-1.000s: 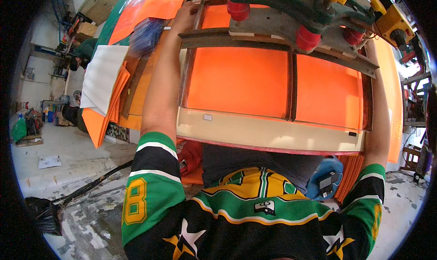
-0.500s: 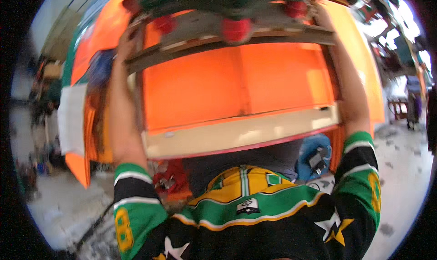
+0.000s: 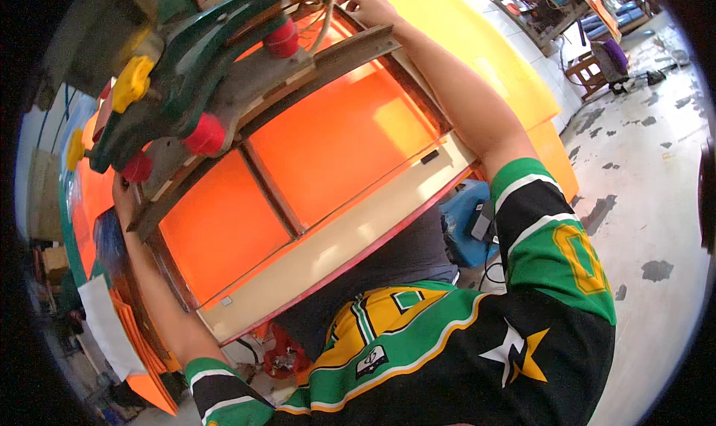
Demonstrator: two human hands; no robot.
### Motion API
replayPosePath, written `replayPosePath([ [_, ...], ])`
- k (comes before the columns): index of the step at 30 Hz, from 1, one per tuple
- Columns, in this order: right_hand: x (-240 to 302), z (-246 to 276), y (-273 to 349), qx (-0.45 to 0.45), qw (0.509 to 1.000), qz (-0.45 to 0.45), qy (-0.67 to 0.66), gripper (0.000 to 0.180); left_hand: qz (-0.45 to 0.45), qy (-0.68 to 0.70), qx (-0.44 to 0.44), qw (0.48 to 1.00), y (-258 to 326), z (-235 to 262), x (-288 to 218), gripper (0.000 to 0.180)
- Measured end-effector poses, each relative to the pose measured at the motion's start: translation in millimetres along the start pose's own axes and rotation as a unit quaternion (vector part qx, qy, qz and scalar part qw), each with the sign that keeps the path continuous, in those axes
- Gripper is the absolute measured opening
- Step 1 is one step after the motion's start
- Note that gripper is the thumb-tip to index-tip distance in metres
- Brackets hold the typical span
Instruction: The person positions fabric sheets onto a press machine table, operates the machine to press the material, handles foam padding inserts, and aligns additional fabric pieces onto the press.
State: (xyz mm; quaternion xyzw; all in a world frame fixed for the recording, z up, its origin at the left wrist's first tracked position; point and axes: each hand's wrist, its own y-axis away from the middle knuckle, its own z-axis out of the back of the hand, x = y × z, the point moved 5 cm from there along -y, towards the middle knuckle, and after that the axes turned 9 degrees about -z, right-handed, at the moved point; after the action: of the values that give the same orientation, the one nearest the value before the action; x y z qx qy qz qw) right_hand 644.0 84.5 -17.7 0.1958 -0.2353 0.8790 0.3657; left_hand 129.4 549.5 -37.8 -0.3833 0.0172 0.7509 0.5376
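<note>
A brown frame with a middle bar (image 3: 270, 191) lies over bright orange sheet material (image 3: 335, 139) on a cream work surface (image 3: 339, 247). Across its far side runs a dark metal rail (image 3: 257, 120), joined to a dark green bracket (image 3: 198, 49) with red round pads and yellow knobs. My right hand (image 3: 371, 10) is at the far right corner, its fingers bent over the edge beside a thin cord (image 3: 325, 23). At the rail's left end is my left hand (image 3: 121, 193), its fingers mostly hidden by the rail. Both arms reach along the frame's sides.
Yellow sheets (image 3: 485, 46) spread beyond my right arm. Folded orange and white sheets (image 3: 112, 329) hang at the left. Below the near edge sit a blue container (image 3: 466, 225) with a dark device and a red bag (image 3: 283, 351). A wooden stool (image 3: 589, 76) stands far right.
The view has tilted, so the frame and rail now slope up to the right. My hands remain at the two far ends. More of the green bracket and yellow knobs shows.
</note>
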Motion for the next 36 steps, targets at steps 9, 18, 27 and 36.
replayPosePath([
  [9,5,-1,2,0.001,1.0,0.004,0.0,0.033,0.013,0.059,-0.025,0.998,3,-4,-2,0.027],
  [18,4,2,4,0.0,1.0,-0.006,0.014,0.033,0.006,0.035,-0.025,0.999,-2,-8,-12,0.023],
  [27,11,7,10,0.014,1.0,-0.014,0.005,0.034,0.033,0.1,-0.032,0.994,3,-4,2,0.028],
  [36,19,8,14,0.003,1.0,-0.023,0.002,0.034,0.006,0.136,-0.017,0.991,5,2,11,0.03],
])
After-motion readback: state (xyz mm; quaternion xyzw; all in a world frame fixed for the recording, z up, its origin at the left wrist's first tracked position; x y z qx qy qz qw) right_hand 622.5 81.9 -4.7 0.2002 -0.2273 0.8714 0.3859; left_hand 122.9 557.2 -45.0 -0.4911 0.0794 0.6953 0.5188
